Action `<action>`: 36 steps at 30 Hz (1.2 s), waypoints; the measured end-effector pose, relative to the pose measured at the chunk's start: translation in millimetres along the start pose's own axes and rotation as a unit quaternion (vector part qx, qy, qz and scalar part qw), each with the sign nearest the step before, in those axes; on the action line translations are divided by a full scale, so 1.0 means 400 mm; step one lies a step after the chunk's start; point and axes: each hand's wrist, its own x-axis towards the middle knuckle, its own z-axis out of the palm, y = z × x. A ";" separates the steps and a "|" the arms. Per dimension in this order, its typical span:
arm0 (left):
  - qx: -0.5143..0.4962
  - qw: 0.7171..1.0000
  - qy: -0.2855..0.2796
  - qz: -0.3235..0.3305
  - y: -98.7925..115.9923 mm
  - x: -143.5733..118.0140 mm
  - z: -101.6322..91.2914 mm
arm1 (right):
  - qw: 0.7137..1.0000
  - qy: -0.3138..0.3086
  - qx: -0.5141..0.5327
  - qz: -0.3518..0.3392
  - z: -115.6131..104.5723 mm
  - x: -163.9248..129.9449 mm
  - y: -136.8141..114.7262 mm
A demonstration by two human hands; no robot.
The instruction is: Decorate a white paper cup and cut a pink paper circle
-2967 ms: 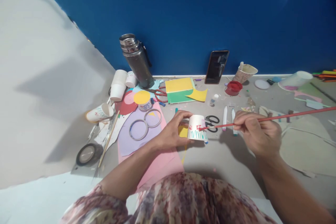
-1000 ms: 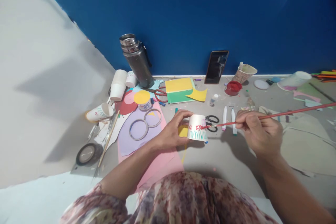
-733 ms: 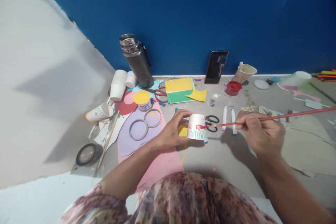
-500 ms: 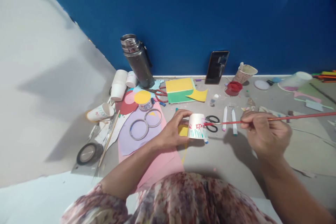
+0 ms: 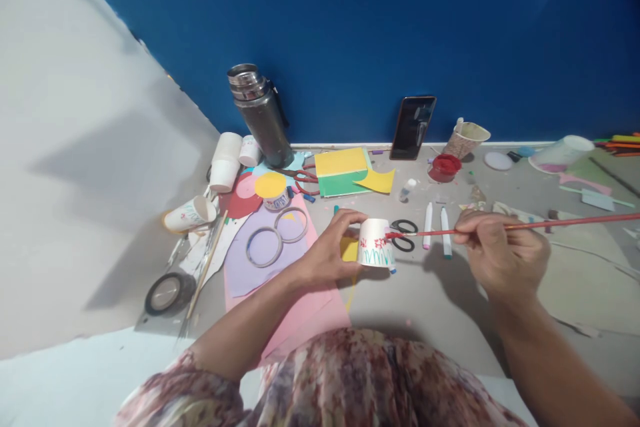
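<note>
A white paper cup (image 5: 376, 230), painted with red flower-like dabs and green zigzag strokes, is gripped by my left hand (image 5: 333, 247) from its left side. Thumb and fingers curve round the cup. My right hand (image 5: 503, 250) pinches a thin red paintbrush (image 5: 440, 232) that points left. The brush's red tip is at the cup's right side, beside the red dabs. Behind the cup, black-handled scissors (image 5: 404, 235) lie partly hidden. Two white markers (image 5: 428, 225) rest between the cup and my right hand. A pot of red paint (image 5: 445, 167) stands farther back.
At the back stand a steel flask (image 5: 263, 117) and a phone (image 5: 413, 127) leaning on the blue wall. Stacked white cups (image 5: 226, 161), tape rings (image 5: 264, 247) and coloured paper (image 5: 295, 313) lie to the left. A speckled cup (image 5: 465, 140) stands back right.
The brush tip has shifted slightly left and down on the cup, and my right hand has moved a little left with it. The left hand keeps its hold on the cup.
</note>
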 end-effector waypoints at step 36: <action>-0.076 0.965 0.251 -0.001 -0.034 0.019 -0.035 | 0.842 -0.018 -0.539 0.033 -0.052 0.451 0.080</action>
